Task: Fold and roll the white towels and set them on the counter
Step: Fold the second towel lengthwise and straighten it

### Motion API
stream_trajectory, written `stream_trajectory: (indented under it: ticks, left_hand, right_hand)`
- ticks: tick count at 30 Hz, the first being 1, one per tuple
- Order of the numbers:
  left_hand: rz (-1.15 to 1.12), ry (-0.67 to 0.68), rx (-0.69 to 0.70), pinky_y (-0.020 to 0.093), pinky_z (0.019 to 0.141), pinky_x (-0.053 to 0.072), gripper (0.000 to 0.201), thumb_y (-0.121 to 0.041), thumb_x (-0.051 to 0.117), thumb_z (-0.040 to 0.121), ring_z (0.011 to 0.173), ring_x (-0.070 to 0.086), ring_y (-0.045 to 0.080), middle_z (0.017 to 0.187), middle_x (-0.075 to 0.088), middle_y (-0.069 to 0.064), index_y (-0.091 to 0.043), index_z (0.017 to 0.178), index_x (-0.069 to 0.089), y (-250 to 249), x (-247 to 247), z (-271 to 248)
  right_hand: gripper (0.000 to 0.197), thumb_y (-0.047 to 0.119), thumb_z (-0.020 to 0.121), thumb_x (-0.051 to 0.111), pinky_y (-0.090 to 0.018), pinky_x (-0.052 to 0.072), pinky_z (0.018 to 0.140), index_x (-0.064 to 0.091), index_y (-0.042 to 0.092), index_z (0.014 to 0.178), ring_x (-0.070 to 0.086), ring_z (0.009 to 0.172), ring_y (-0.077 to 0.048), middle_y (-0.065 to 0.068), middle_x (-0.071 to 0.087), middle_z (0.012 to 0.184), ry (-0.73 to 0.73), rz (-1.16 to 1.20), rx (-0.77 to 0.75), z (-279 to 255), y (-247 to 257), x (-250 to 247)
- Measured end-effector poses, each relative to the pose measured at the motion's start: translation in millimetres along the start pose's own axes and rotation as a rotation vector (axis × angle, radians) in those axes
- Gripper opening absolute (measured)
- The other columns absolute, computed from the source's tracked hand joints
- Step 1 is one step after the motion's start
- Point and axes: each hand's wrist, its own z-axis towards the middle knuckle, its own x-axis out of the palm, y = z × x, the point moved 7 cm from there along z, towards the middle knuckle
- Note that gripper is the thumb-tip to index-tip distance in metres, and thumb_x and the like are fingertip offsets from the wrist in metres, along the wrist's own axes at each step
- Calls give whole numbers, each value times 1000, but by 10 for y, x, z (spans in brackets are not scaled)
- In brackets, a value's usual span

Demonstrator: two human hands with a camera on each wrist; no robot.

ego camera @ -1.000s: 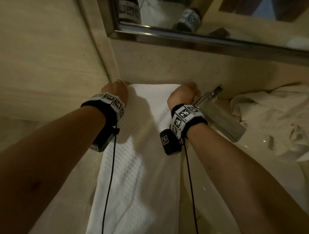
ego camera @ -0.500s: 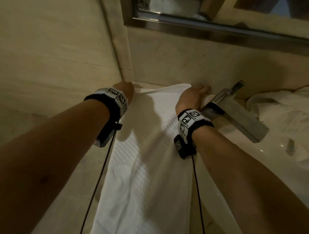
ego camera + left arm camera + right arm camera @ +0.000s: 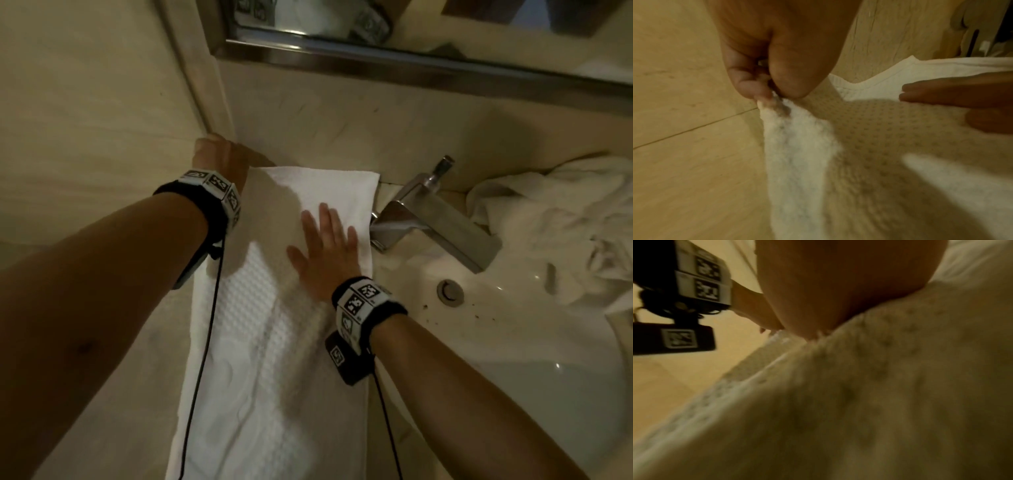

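Observation:
A long white waffle-weave towel [image 3: 267, 342] lies folded lengthwise on the beige counter [image 3: 137, 377], running from the back wall toward me. My left hand [image 3: 219, 157] is at the towel's far left corner; the left wrist view shows its thumb and fingers [image 3: 764, 92] pinching that corner of the towel [image 3: 869, 146]. My right hand [image 3: 325, 250] lies flat on the towel near its far end, fingers straight and spread, and appears in the left wrist view as flat fingers [image 3: 941, 94]. The right wrist view shows only the palm pressed on towel fabric [image 3: 879, 402].
A chrome faucet [image 3: 435, 216] stands just right of the towel's far end, over a white sink basin [image 3: 513, 342] with a drain [image 3: 449, 291]. A crumpled white towel [image 3: 555, 233] lies at the far right. A mirror frame [image 3: 376, 65] runs above the back wall.
My right hand let go of the towel's far right corner, drew back toward me and now lies flat on the cloth. The left hand stays pinching the far left corner.

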Motion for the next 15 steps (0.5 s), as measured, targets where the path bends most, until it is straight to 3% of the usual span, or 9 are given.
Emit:
stream_trajectory:
  ticks: [2, 7, 10, 12, 15]
  left_hand:
    - [84, -4, -9, 33, 76, 37, 28, -3, 33, 98, 106, 53, 32, 115, 56, 21, 3, 116, 55, 25, -34, -45]
    - [54, -41, 35, 43, 90, 42, 33, -3, 31, 99, 114, 47, 41, 123, 50, 27, 9, 123, 51, 53, -194, -146]
    - [-13, -12, 75, 42, 86, 47, 30, -14, 44, 95, 106, 51, 39, 113, 55, 22, 4, 114, 59, 111, -238, -154]
    - [-62, 12, 127, 36, 75, 48, 27, -19, 48, 91, 95, 57, 36, 104, 60, 22, 3, 99, 63, 79, -298, -192]
    - [-101, 38, 184, 33, 66, 43, 25, -23, 49, 91, 87, 58, 35, 102, 62, 24, -1, 85, 58, -51, -347, -235]
  right_hand:
    - [67, 58, 97, 12, -44, -15, 117, -16, 29, 151, -29, 143, -14, 3, -30, 156, 57, -29, -2, 46, -91, 37]
    - [72, 65, 94, 10, -42, -18, 115, -19, 31, 150, -31, 142, -13, 5, -33, 155, 59, -34, 16, 82, -116, 19]
    - [78, 67, 92, 18, -44, -17, 115, -17, 30, 151, -30, 142, -15, 3, -33, 155, 96, -47, 57, 70, -103, -28]
    - [81, 62, 92, 31, -47, -11, 117, -7, 25, 153, -21, 146, -21, 0, -21, 159, 31, -25, 47, 50, 31, -156]
    - [65, 39, 94, 50, -42, 22, 116, 24, 19, 150, 24, 141, -29, -8, 24, 155, -134, 143, -166, 61, 554, -381]
